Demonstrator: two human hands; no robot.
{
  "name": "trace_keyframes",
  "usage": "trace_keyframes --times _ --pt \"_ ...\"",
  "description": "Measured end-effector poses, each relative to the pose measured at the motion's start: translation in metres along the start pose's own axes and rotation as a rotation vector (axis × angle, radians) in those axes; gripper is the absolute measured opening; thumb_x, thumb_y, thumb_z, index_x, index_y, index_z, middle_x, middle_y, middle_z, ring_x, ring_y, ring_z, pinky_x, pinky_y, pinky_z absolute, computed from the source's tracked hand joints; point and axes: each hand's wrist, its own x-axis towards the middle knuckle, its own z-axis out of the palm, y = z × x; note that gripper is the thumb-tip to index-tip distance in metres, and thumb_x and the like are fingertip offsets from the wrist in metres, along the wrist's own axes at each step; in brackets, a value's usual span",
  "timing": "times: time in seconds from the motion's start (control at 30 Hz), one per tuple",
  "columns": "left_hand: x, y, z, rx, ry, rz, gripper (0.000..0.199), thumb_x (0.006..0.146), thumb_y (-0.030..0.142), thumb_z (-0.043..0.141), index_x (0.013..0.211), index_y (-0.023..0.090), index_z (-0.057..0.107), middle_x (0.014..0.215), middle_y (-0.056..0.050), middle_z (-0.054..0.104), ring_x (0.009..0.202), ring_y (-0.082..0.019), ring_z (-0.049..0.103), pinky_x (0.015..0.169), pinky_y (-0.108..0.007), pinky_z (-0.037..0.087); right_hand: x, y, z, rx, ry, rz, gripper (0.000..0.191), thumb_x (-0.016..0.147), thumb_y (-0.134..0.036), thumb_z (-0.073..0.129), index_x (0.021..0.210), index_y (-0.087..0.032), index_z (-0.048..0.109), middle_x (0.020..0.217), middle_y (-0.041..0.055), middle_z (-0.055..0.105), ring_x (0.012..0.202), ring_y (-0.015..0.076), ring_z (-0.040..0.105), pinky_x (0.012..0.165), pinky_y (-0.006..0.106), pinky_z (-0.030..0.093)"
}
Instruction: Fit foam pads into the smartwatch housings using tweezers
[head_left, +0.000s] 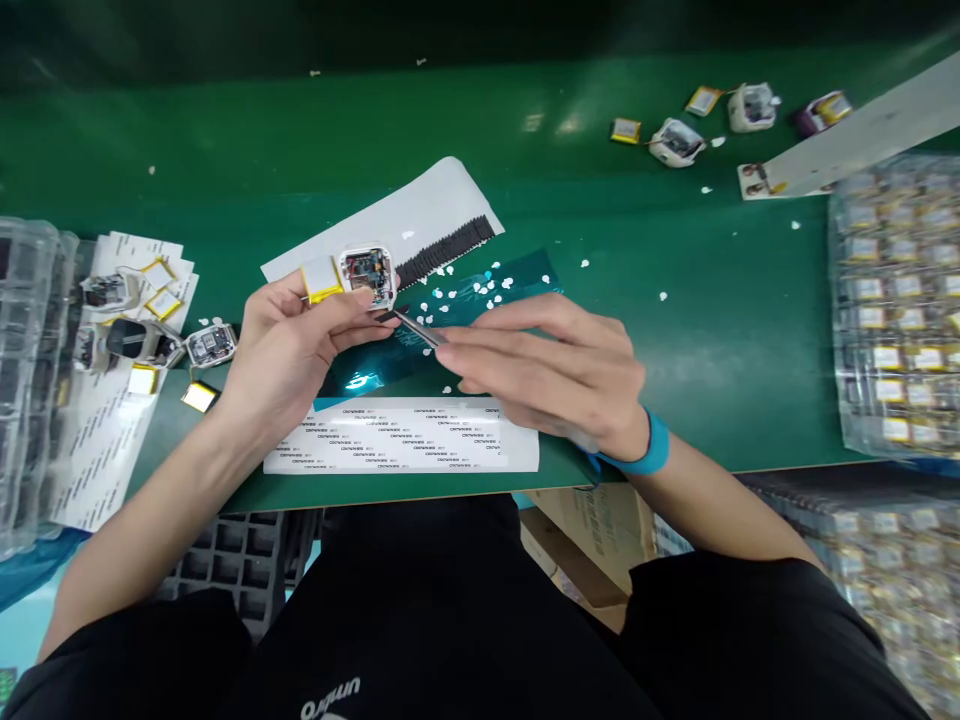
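The left hand (289,350) is holding a watch housing (367,277) above a film strip (480,305); a label sheet (401,437) is lying in front of the strip; loose batteries (199,397) and opened housings (210,346) are lying to the left; bagged batteries (892,300) are sitting to the right.

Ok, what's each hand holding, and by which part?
Left hand: white watch case, gripped by its lower edge. Right hand: metal tweezers, held along the body, tips out.

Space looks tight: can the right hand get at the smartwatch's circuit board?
Probably yes: tweezers in the right hand end by the smartwatch body, its circuit board faces up, and only the left thumb lies along one edge.
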Motion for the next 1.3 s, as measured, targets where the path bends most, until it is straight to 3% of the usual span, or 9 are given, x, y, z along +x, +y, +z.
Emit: trace_keyframes --times 0.07,0.2,0.37,0.53,0.7,0.8,1.0,1.2,1.3 --pt "-0.003 -0.001 0.001 -0.026 0.018 -0.009 0.006 0.079 0.008 0.077 0.076 0.013 0.077 0.081 -0.005 0.077 0.073 -0.017 0.077 0.075 -0.026 0.068 -0.002 -0.001 -0.001 -0.071 -0.025 -0.098 0.025 0.095 -0.016 0.078 0.120 -0.017 0.075 0.115 0.0036 0.083 0.101 0.0207 0.079 0.085 0.032 0.071" --pt "-0.006 -0.004 0.003 -0.042 0.017 -0.047 0.014 0.080 0.008 0.072 0.067 0.014 0.071 0.078 -0.005 0.077 0.068 -0.015 0.076 0.073 -0.023 0.068 -0.006 0.001 0.003 -0.149 -0.037 -0.153 0.023 0.098 -0.025 0.075 0.121 -0.031 0.076 0.120 -0.0025 0.082 0.106 0.0183 0.078 0.083 0.031 0.070" --pt "-0.008 -0.006 0.006 -0.032 0.007 -0.073 0.017 0.079 0.010 0.069 0.063 0.016 0.068 0.086 -0.007 0.081 0.067 -0.017 0.078 0.071 -0.024 0.068 -0.006 0.000 0.012 -0.195 0.022 -0.200 0.018 0.098 -0.025 0.075 0.116 -0.023 0.077 0.113 0.0014 0.083 0.098 0.0180 0.077 0.085 0.031 0.069" --pt "-0.010 -0.009 0.009 -0.027 0.040 -0.046 0.021 0.079 0.009 0.069 0.061 0.016 0.062 0.080 -0.005 0.076 0.070 -0.019 0.079 0.074 -0.029 0.068 -0.002 -0.004 0.017 -0.207 0.052 -0.218 0.016 0.099 -0.024 0.075 0.113 -0.017 0.077 0.105 0.0017 0.085 0.091 0.0172 0.078 0.078 0.030 0.071" --pt "-0.012 -0.010 0.011 0.016 0.039 -0.036 0.024 0.081 0.012 0.070 0.061 0.019 0.059 0.067 0.000 0.065 0.070 -0.020 0.077 0.075 -0.033 0.068 -0.002 -0.006 0.014 -0.164 0.002 -0.196 0.016 0.101 -0.022 0.072 0.115 -0.015 0.076 0.103 0.0021 0.085 0.091 0.0181 0.078 0.077 0.030 0.071" --pt "-0.014 -0.011 0.012 0.017 0.043 -0.010 0.019 0.079 0.012 0.072 0.064 0.019 0.064 0.067 0.001 0.067 0.064 -0.017 0.074 0.072 -0.031 0.067 -0.003 -0.007 0.014 -0.109 0.009 -0.178 0.021 0.097 -0.020 0.076 0.116 -0.009 0.075 0.102 0.0059 0.084 0.091 0.0209 0.078 0.075 0.032 0.070" --pt "-0.012 -0.018 0.010 0.027 0.064 0.103 0.013 0.085 0.015 0.078 0.077 0.019 0.069 0.066 0.004 0.067 0.058 -0.013 0.072 0.065 -0.025 0.065 -0.006 -0.006 0.022 -0.115 0.073 -0.088 0.016 0.102 -0.023 0.070 0.117 -0.022 0.075 0.105 -0.0005 0.084 0.089 0.0172 0.075 0.075 0.029 0.069" --pt "-0.011 -0.022 0.010 0.051 0.043 0.132 0.014 0.088 0.021 0.084 0.083 0.023 0.070 0.073 0.003 0.071 0.072 -0.017 0.079 0.070 -0.026 0.066 -0.008 -0.006 0.012 -0.058 -0.045 0.017 0.027 0.104 -0.023 0.066 0.130 -0.031 0.071 0.106 -0.0029 0.084 0.094 0.0182 0.076 0.076 0.032 0.069" --pt "-0.012 -0.022 0.010 0.037 0.041 0.147 0.015 0.086 0.020 0.085 0.082 0.023 0.071 0.071 0.004 0.072 0.068 -0.015 0.077 0.068 -0.024 0.066 -0.010 -0.005 0.016 -0.017 0.042 0.003 0.030 0.104 -0.019 0.065 0.132 -0.027 0.068 0.102 -0.0016 0.084 0.090 0.0171 0.075 0.075 0.031 0.068"
